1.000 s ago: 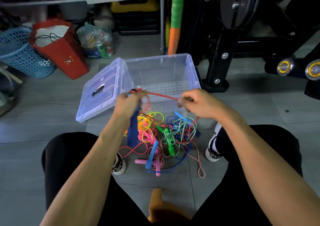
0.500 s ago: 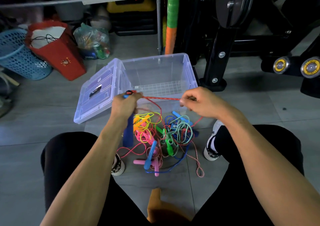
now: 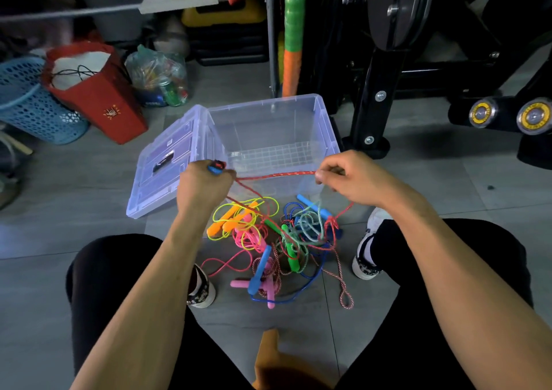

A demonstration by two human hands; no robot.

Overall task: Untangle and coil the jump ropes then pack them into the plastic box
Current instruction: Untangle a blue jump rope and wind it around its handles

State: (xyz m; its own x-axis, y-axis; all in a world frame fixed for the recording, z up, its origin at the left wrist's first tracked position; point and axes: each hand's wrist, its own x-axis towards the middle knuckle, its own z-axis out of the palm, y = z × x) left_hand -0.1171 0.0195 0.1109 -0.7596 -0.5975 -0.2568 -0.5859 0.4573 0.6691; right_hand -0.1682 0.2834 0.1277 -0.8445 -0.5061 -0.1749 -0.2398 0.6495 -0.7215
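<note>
A red braided jump rope (image 3: 276, 176) is stretched taut between my two hands, just over the near rim of the clear plastic box (image 3: 327, 126). My left hand (image 3: 203, 188) is closed around its blue handle, with loops of the red rope gathered in the fist. My right hand (image 3: 355, 180) pinches the rope between thumb and fingers. From there the rope drops into a tangled pile of jump ropes (image 3: 268, 240) on the floor between my feet: yellow, pink, blue, green and red-white cords with orange, pink, blue and green handles. The box holds nothing.
The box lid (image 3: 170, 162) leans open to the left of the box. A red bag (image 3: 95, 93), a blue basket (image 3: 27, 102) and a plastic bag (image 3: 158, 76) stand at the back left. Black gym equipment (image 3: 388, 61) rises behind the box on the right.
My hands have drawn further apart, pulling the red rope straight and level between them. The blue handle no longer hangs visibly below my left fist.
</note>
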